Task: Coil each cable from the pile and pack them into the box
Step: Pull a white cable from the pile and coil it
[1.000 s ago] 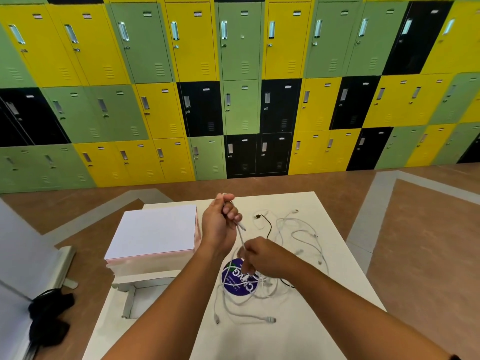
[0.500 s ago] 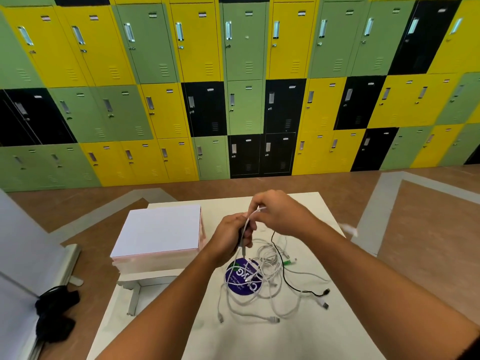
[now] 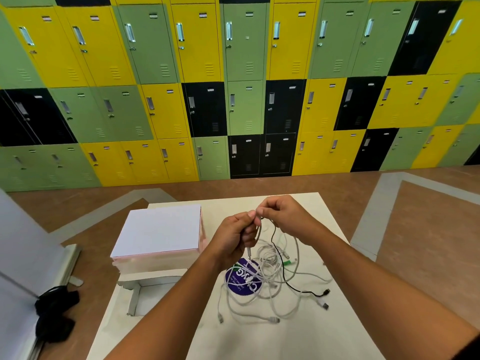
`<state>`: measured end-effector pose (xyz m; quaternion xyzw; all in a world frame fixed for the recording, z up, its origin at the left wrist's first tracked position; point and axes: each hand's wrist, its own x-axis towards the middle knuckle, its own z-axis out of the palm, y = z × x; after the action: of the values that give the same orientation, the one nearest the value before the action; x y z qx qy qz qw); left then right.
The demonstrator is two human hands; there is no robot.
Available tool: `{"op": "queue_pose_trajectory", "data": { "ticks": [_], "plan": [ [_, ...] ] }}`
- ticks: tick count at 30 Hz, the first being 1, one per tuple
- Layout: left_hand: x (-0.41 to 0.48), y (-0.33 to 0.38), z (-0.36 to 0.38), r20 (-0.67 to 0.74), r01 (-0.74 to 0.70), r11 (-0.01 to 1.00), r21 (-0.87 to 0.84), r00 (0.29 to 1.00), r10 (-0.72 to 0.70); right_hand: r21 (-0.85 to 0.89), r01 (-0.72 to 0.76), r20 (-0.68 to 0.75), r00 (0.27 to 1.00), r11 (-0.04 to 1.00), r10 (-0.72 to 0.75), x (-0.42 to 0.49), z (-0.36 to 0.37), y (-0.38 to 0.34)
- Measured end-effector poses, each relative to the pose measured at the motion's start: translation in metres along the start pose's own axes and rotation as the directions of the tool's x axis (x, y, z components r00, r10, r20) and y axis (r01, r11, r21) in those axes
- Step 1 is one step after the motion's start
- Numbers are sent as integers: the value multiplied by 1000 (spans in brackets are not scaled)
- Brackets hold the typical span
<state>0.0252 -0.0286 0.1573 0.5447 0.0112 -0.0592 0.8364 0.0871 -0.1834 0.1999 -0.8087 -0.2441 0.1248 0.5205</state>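
A tangled pile of white cables with one black cable lies on the white table, partly over a round purple sticker. My left hand grips a white cable above the pile, its plug end hanging below the fist. My right hand pinches the same cable right beside the left thumb. The white box with its lid closed stands on the table's far left.
An open cardboard flap or tray sits in front of the box at the table's left edge. Black items lie on the floor at left beside a grey panel. Coloured lockers fill the wall behind.
My right hand rose from the pile up to the left hand and now pinches the cable beside it. The pile shifted as the cable was drawn up. The view tilted slightly.
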Motion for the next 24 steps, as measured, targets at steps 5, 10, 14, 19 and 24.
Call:
{"op": "queue_pose_trajectory", "data": {
  "ticks": [5,10,14,19,24],
  "plan": [
    [1,4,4,-52,41,997,-66,998,-45,44,-33,-19,999,998,34,3,1,3],
    [1,6,4,-48,88,990,-110,994,-94,132,-70,9,998,989,70,3,2,9],
    [3,7,0,-26,118,964,-238,991,-128,232,-111,20,994,966,109,1,5,14],
    [8,7,2,-1,82,886,-457,996,-93,280,-156,-12,986,947,166,-3,22,24],
    [20,11,7,-201,-116,891,-440,979,28,127,-212,70,976,969,204,-19,51,33]
  ]
}}
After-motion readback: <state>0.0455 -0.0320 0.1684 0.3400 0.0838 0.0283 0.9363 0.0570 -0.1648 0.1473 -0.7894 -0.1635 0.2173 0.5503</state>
